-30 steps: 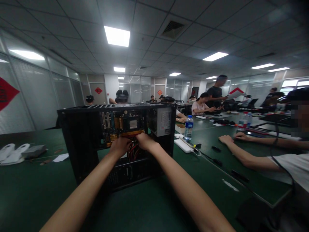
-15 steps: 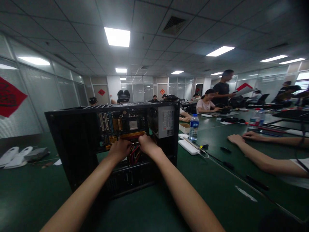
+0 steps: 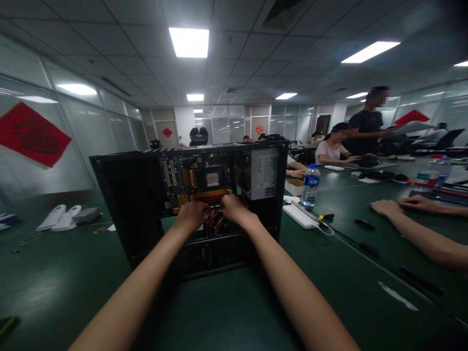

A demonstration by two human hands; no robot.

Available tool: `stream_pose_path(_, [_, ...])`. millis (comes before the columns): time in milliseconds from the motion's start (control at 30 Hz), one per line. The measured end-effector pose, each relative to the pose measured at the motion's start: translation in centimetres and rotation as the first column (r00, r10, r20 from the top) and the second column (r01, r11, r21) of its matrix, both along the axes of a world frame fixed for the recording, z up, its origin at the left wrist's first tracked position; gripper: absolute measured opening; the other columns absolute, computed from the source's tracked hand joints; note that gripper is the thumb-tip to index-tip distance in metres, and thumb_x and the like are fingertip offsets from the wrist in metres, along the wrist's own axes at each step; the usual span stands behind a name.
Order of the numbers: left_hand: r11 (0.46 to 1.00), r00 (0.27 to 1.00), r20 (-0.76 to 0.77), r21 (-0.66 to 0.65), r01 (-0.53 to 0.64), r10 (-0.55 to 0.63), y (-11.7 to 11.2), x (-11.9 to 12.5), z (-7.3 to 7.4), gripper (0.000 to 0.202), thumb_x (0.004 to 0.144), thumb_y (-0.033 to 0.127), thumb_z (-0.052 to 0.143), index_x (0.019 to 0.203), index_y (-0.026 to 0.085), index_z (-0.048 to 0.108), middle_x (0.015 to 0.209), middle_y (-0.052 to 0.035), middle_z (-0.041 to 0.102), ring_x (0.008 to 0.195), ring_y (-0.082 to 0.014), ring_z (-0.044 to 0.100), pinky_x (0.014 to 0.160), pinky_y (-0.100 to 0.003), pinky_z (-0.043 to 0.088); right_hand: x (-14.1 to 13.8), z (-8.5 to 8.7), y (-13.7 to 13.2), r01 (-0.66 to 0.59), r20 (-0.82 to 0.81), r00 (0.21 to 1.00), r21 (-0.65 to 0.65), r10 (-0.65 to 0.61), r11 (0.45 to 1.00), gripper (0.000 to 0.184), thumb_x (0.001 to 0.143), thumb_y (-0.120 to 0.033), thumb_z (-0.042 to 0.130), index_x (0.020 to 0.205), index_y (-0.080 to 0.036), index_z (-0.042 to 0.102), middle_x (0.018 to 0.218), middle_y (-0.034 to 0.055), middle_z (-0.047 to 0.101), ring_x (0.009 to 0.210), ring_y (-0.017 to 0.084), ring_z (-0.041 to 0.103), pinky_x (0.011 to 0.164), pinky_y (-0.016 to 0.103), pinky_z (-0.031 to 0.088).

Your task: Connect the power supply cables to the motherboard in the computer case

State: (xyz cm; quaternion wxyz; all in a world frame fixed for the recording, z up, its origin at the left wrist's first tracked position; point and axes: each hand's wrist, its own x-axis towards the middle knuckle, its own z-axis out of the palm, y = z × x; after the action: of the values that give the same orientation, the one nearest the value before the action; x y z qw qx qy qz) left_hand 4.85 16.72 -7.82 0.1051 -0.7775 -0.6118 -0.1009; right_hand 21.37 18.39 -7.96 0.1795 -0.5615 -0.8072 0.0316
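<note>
A black computer case [image 3: 139,152] stands on the green table with its side off, showing the motherboard [image 3: 197,165] and a silver power supply [image 3: 263,175]. Both my hands reach inside, at the lower edge of the board. My left hand [image 3: 192,215] is closed at the left end of the red and yellow memory slots [image 3: 212,195]. At their right end my right hand [image 3: 237,210] is closed too, fingers bent down. What the fingertips pinch or press is hidden. Red, black and yellow power cables [image 3: 214,223] hang between and below my hands.
Right of the case are a water bottle [image 3: 311,186], a white power strip [image 3: 300,217], a small box [image 3: 293,187] and cables. A co-worker's forearms [image 3: 413,224] rest on the table at right. White slippers [image 3: 58,217] and a grey block [image 3: 87,215] lie left.
The whole view has swung a little to the left, so the scene sits further right. My hands stay at the same spot on the board, with hardly any visible movement.
</note>
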Motion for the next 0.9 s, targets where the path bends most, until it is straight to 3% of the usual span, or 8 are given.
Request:
stream_pose_path(467, [1.0,1.0,-0.002,0.019,-0.004,0.004,-0.3,0.0,-0.1,0.034,0.097,0.036,0.046,0.114,0.029,0.074,0.111,-0.0072,0.076,0.1,-0.0276,0.071,0.082,-0.034,0.051,-0.2,-0.8,0.8,0.043,-0.014,0.999,0.04,-0.042,0.998,0.027,0.082,-0.012,0.06,0.104,-0.011,0.075,0.105,0.019,0.073,0.101,0.027,0.07,0.079,0.028,0.05])
stream_pose_path(600, [0.999,1.0,-0.012,0.038,-0.006,0.006,-0.6,0.0,0.0,0.034,0.096,0.036,0.046,0.114,0.03,0.074,0.11,-0.0074,0.076,0.099,-0.0281,0.071,0.081,-0.035,0.052,-0.9,-0.5,0.2,0.084,-0.051,0.996,0.127,-0.079,0.988,0.028,0.09,-0.022,0.052,0.103,-0.011,0.075,0.102,0.02,0.073,0.096,0.027,0.07,0.079,0.03,0.05])
stream_pose_path(733, [0.998,0.998,-0.048,0.051,-0.026,0.028,-0.7,0.2,0.1,0.035,0.096,0.034,0.044,0.107,0.025,0.076,0.106,-0.0118,0.076,0.097,-0.0301,0.072,0.079,-0.037,0.053,-1.7,-0.3,-0.5,-0.026,-0.073,0.996,0.277,0.048,0.96,0.03,0.095,-0.026,0.046,0.104,-0.015,0.072,0.103,0.015,0.073,0.098,0.025,0.068,0.082,0.031,0.049])
stream_pose_path(900, [0.999,0.999,-0.034,0.036,-0.003,0.004,-0.5,-0.3,-0.2,0.032,0.094,0.028,0.044,0.102,0.021,0.074,0.105,-0.0145,0.075,0.099,-0.0328,0.071,0.08,-0.04,0.053,-2.1,-0.5,-0.7,-0.217,-0.02,0.971,0.365,0.24,0.906,0.024,0.094,-0.017,0.045,0.101,-0.014,0.068,0.112,0.0136,0.067,0.107,0.023,0.061,0.09,0.03,0.046])
